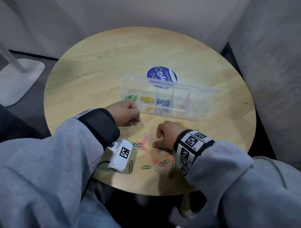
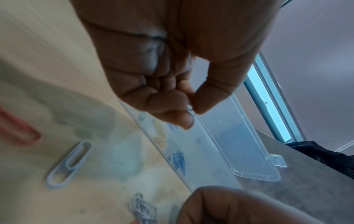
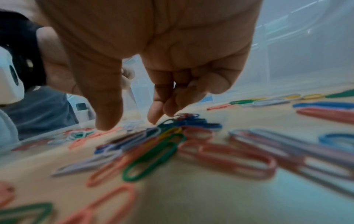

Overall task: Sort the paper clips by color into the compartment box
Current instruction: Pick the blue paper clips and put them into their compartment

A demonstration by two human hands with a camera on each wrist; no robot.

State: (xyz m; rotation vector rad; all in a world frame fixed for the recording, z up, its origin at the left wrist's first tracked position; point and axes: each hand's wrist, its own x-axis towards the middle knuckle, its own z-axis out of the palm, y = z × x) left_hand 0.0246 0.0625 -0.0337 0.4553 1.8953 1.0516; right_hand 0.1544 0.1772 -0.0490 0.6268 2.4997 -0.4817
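A clear compartment box [image 1: 165,114] lies open on the round wooden table [image 1: 100,63], with its lid tipped back. Green clips [image 1: 130,97], yellow clips [image 1: 147,100] and blue clips [image 1: 162,102] lie in separate compartments. My left hand [image 1: 129,114] hovers by the box's front left corner. In the left wrist view its thumb and forefinger [image 2: 191,112] pinch a small clip [image 2: 190,109] whose colour I cannot make out. My right hand [image 1: 155,144] reaches down into the loose pile of mixed clips [image 1: 144,143]. Its thumb and forefinger [image 3: 130,122] are apart and touch the clips [image 3: 153,157].
Loose red, green, white, blue and yellow clips spread across the near part of the table. A blue round sticker [image 1: 161,76] shows behind the box. A white stand base [image 1: 15,80] sits on the floor at left. Grey upholstery [image 1: 277,85] closes in on the right.
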